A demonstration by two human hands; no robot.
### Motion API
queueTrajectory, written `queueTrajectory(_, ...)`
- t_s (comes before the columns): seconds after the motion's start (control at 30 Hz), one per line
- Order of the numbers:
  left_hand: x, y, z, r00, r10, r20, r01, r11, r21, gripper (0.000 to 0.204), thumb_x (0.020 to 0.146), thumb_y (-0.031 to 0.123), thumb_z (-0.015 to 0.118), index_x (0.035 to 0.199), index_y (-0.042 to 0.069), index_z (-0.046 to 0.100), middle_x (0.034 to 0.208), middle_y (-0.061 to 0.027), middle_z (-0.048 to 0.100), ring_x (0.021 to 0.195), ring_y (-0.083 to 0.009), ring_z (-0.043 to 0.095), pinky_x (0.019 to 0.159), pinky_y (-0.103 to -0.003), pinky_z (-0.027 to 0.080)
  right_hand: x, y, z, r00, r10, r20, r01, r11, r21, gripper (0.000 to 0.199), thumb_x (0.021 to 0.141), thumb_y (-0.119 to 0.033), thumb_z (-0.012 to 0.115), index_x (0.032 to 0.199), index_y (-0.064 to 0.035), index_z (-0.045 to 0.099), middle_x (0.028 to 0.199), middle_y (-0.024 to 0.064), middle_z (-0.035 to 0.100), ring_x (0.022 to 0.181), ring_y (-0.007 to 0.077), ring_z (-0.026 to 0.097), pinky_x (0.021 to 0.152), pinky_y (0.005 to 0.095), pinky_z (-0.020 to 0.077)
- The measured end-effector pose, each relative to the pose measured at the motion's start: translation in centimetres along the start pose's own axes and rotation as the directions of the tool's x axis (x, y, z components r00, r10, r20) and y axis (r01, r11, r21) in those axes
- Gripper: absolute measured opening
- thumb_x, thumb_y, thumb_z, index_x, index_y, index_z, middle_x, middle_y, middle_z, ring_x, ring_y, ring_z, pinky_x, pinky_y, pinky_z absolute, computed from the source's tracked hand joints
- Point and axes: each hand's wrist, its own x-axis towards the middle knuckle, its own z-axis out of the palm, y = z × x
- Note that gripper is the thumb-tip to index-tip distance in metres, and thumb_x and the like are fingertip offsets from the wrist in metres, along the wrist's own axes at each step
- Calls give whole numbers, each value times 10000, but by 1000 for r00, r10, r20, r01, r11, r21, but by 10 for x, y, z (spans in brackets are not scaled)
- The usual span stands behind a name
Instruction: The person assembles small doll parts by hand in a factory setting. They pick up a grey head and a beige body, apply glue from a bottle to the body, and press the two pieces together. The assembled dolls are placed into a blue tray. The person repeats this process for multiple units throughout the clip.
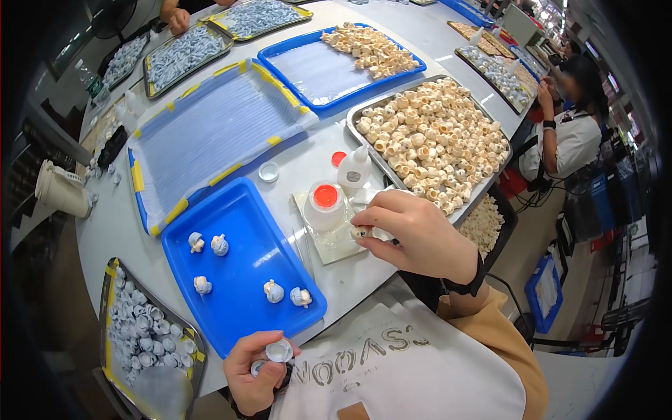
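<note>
My right hand (428,239) pinches a small cream doll head (360,232) with a dark eye mark between thumb and fingertips. It hovers beside a lidded translucent jar with a red top (325,199), which stands on a pale square pad (337,246). Low in front of me, my left hand (252,392) is closed on a pale blue-grey hollow cap (279,351); a second such piece (259,367) shows between its fingers. A blue tray (241,280) just beyond it carries several cream heads wearing blue-grey caps (274,291).
A metal tray of cream heads (350,115) lies at right, next to a white squeeze bottle (355,166). Blue-grey caps fill a tray (110,294) at lower left. Farther back are a cloth-lined tray (203,126) and a blue tray (301,105). Another person (570,133) sits at right.
</note>
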Motion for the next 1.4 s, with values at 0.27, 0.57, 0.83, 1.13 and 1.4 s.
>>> queueTrajectory(0.27, -1, -2, -5, 999, 13, -35, -12, 1000, 19, 348, 836, 172, 556, 1097, -47, 486, 879, -139, 612, 733, -136, 585, 657, -236, 454, 2, -2, 7, 999, 40, 19, -39, 999, -33, 189, 693, -98, 659, 853, -36, 578, 748, 78, 546, 690, 236, 559, 596, 318, 454)
queueTrajectory(0.57, 4, 1, 3, 981, 33, -190, -65, 984, -165, 397, 803, 208, 604, 1086, -33, 463, 874, -138, 607, 553, -37, 440, 516, -175, 362, -9, -1, 10, 993, 106, -47, -104, 994, 27, 186, 687, -94, 664, 825, -43, 549, 739, 73, 549, 697, 235, 557, 604, 324, 450)
queueTrajectory(0.83, 5, 2, 9, 974, 92, -205, -113, 989, -93, 420, 748, 234, 666, 1011, -24, 465, 889, -128, 563, 650, -74, 487, 562, -182, 377, -15, 1, 19, 979, 110, -172, -92, 990, 107, 213, 650, -43, 695, 820, -33, 566, 748, 76, 564, 679, 220, 560, 578, 298, 451)
queueTrajectory(1.13, 11, 3, -1, 982, 177, 62, -183, 977, 108, 363, 704, -13, 652, 1058, -11, 571, 979, -70, 549, 598, -32, 403, 583, -179, 349, -2, -53, 27, 968, -242, -66, 219, 688, 692, 327, 626, 28, 700, 938, 9, 603, 808, 86, 637, 679, 200, 598, 604, 279, 471)
queueTrajectory(1.4, 8, 5, 0, 981, 193, 21, -194, 977, 92, 363, 692, -23, 667, 1039, 2, 559, 962, -59, 540, 543, -23, 398, 556, -175, 346, 12, -77, 44, 943, -318, -97, 299, 683, 667, 338, 634, -7, 719, 948, 12, 594, 782, 84, 622, 614, 190, 576, 535, 269, 452)
